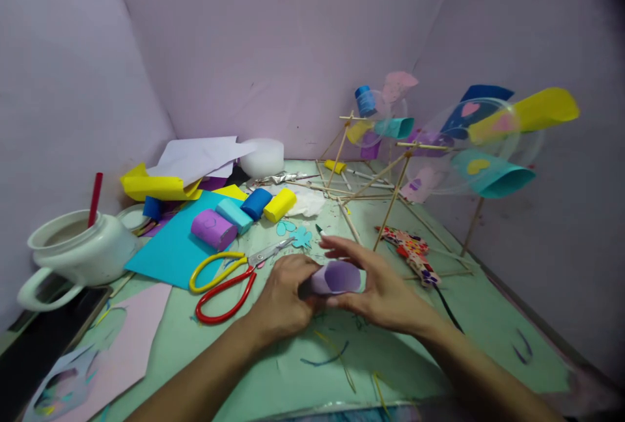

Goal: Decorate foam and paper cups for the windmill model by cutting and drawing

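A short pale lilac paper tube [336,277] is held between my two hands, its open end tilted toward me. My left hand [287,288] grips its left side, with the fingers partly hidden behind my knuckles. On the other side, my right hand [378,286] holds it with the thumb below and the fingers curved over the top. Scissors [251,259] with one yellow and one red handle lie open left of my left hand. Just beyond my hands are a turquoise paper flower [302,238] and a green-tipped pen [319,230].
Purple [213,230], light blue [234,215], blue [256,204] and yellow [280,205] paper rolls lie behind the scissors. Right stand stick-framed wheels with paper cups [498,171]. A patterned, corded tool [413,251] lies below them. Left are a white mug [78,249] and pink paper [139,324].
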`<state>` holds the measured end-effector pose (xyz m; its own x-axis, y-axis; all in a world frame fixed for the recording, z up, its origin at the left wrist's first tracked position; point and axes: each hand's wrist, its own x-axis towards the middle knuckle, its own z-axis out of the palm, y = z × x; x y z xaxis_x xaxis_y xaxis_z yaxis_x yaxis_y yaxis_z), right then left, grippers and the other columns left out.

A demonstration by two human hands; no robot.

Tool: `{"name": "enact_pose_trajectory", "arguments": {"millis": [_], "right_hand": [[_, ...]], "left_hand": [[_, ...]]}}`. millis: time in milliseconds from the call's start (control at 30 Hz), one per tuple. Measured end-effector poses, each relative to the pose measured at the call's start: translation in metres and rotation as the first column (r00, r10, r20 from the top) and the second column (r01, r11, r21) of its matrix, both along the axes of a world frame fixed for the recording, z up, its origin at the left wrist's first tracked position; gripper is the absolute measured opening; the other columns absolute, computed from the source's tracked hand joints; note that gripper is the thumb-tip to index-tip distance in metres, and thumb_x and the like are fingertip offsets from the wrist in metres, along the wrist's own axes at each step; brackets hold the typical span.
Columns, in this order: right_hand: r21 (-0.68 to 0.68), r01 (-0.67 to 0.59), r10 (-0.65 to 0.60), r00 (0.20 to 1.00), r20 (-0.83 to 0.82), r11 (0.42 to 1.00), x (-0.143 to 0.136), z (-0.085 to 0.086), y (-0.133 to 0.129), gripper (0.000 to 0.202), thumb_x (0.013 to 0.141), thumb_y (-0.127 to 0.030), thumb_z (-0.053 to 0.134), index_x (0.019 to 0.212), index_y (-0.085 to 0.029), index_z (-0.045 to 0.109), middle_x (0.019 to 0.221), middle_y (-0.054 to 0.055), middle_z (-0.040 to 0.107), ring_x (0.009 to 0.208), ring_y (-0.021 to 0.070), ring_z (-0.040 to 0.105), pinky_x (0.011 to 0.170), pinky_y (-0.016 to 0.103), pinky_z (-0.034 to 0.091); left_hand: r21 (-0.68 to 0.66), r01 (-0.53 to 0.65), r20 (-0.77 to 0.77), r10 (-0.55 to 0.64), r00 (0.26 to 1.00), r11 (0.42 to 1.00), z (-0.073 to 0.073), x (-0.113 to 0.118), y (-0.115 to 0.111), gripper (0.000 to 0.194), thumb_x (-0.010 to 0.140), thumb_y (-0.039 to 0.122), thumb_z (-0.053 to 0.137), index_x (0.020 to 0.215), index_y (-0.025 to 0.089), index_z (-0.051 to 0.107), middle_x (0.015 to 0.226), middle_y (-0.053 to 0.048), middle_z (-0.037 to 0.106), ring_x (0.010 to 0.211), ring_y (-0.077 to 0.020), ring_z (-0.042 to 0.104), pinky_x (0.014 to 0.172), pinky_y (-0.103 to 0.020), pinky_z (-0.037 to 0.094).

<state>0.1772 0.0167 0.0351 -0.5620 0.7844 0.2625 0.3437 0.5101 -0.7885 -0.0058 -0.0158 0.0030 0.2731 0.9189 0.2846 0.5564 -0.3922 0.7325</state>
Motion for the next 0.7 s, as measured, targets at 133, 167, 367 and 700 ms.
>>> {"name": "enact_pose_trajectory", "arguments": {"millis": [133, 167, 367, 700], "right_hand": [[-0.067, 0.024, -0.025, 1.000, -0.003, 0.997, -0.001, -0.008, -0.002, 0.037, 0.075, -0.025, 0.068, 0.111, -0.019, 0.060, 0.101, 0.007, 0.071, 0.090, 0.0208, 0.067, 0.083, 0.035, 0.053], [-0.079, 0.022, -0.023, 1.000, -0.001, 0.997, 0.002, -0.006, -0.003, 0.034, 0.077, -0.024, 0.066, 0.110, -0.020, 0.060, 0.099, 0.006, 0.071, 0.088, 0.0200, 0.067, 0.081, 0.033, 0.054], [0.016, -0.138, 0.130, 0.962, 0.240, 0.990, 0.027, 0.008, -0.015, 0.046, 0.080, -0.020, 0.063, 0.124, -0.030, 0.053, 0.127, 0.006, 0.058, 0.117, 0.0242, 0.055, 0.099, 0.042, 0.045], [0.278, -0.044, -0.082, 0.901, 0.427, 0.960, 0.037, 0.008, -0.033, 0.072, 0.080, -0.050, 0.060, 0.142, -0.028, 0.031, 0.148, 0.011, 0.032, 0.135, 0.0365, 0.031, 0.103, 0.052, 0.040]], "left_hand": [[-0.074, 0.062, -0.137, -0.072, 0.988, 0.995, 0.005, -0.006, -0.004, 0.054, 0.065, 0.027, 0.073, 0.117, 0.019, 0.060, 0.133, -0.015, 0.052, 0.127, -0.0336, 0.042, 0.103, -0.055, 0.033], [-0.120, 0.054, -0.161, -0.073, 0.984, 0.991, 0.009, -0.011, -0.004, 0.065, 0.064, 0.026, 0.074, 0.125, 0.019, 0.054, 0.140, -0.016, 0.045, 0.132, -0.0341, 0.035, 0.105, -0.056, 0.029], [-0.142, -0.142, -0.125, 0.125, 0.984, 0.980, 0.030, -0.036, -0.001, 0.064, 0.071, 0.027, 0.066, 0.131, 0.017, 0.047, 0.146, -0.015, 0.039, 0.134, -0.0288, 0.035, 0.107, -0.052, 0.030], [0.062, -0.447, -0.051, 0.450, 0.891, 0.892, 0.026, -0.033, -0.009, 0.035, 0.076, 0.025, 0.056, 0.111, 0.019, 0.060, 0.115, -0.007, 0.064, 0.107, -0.0253, 0.059, 0.090, -0.042, 0.049]]}}
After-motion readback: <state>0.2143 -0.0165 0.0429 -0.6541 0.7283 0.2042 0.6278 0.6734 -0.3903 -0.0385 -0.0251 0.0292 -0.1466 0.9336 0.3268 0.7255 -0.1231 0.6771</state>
